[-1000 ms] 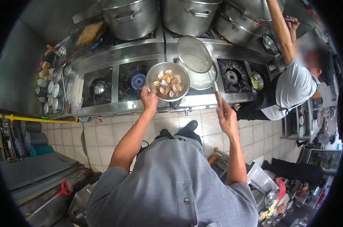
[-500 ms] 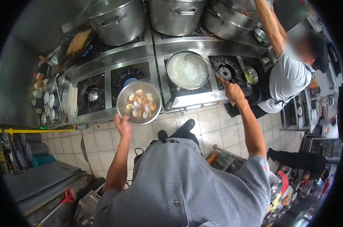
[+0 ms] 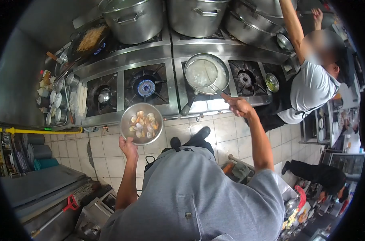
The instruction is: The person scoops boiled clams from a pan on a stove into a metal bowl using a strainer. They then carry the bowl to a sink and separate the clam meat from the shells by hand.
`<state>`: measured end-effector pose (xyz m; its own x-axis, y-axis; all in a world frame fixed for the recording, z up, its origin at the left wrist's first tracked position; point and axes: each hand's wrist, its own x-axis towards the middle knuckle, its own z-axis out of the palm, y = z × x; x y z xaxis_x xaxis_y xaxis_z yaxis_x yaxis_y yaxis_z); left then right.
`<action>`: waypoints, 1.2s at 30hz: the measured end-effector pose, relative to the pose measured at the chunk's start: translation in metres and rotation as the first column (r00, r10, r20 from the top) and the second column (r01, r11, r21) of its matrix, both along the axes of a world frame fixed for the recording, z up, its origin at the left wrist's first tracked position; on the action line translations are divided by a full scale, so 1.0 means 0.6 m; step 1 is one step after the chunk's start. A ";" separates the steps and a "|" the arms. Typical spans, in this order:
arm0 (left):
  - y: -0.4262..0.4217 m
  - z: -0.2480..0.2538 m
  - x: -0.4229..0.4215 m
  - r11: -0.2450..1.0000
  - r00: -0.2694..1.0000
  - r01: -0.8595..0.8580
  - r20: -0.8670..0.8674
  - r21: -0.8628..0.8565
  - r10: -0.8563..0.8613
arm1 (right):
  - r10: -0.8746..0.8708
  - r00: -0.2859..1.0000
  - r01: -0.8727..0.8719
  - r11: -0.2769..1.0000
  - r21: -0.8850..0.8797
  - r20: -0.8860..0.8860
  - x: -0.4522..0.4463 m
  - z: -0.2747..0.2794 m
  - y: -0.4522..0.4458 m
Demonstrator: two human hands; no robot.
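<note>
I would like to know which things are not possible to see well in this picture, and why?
All in the head view:
Left hand: some fingers, hidden under the bowl.
Any flame below the pan: hidden by the pan.
Middle pot: contents, cut off by the top edge.
Co-worker's arm: its hand, cut off by the top edge.
</note>
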<state>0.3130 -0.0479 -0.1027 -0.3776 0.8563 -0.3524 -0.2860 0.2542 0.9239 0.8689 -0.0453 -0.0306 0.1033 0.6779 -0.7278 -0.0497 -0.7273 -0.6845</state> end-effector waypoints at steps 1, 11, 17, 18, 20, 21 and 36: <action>-0.001 0.001 -0.002 1.000 1.000 0.002 0.005 -0.004 -0.002 | -0.016 0.998 0.020 0.998 0.056 -0.067 -0.009 -0.012 -0.002; 0.051 0.017 0.039 0.993 0.993 0.113 -0.028 0.028 -0.112 | -0.127 0.968 0.072 0.967 0.246 0.218 -0.005 0.061 -0.015; 0.060 0.059 0.097 0.995 0.995 0.096 0.006 0.018 -0.096 | 0.020 0.209 -0.587 0.802 0.109 0.978 0.131 0.027 0.033; 0.060 0.066 0.105 0.995 0.995 0.100 -0.003 0.017 -0.100 | 0.047 0.179 -0.598 0.799 0.070 0.983 0.140 0.039 0.039; 0.059 0.072 0.108 0.994 0.994 0.108 -0.022 0.021 -0.107 | 0.081 0.203 -0.654 0.753 0.074 0.976 0.181 0.007 0.036; 0.055 0.068 0.107 0.995 0.995 0.100 0.003 0.026 -0.100 | 0.124 0.214 -0.710 0.701 0.068 0.969 0.194 -0.003 0.036; 0.090 0.048 0.053 0.992 0.990 0.126 0.064 0.010 -0.126 | -0.101 0.987 0.113 0.989 0.093 -0.127 -0.039 -0.031 -0.048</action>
<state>0.3451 0.0063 -0.0739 -0.2432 0.8976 -0.3676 -0.3111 0.2868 0.9061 0.8453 -0.0741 -0.0494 0.0944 0.7375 -0.6687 -0.2109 -0.6416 -0.7374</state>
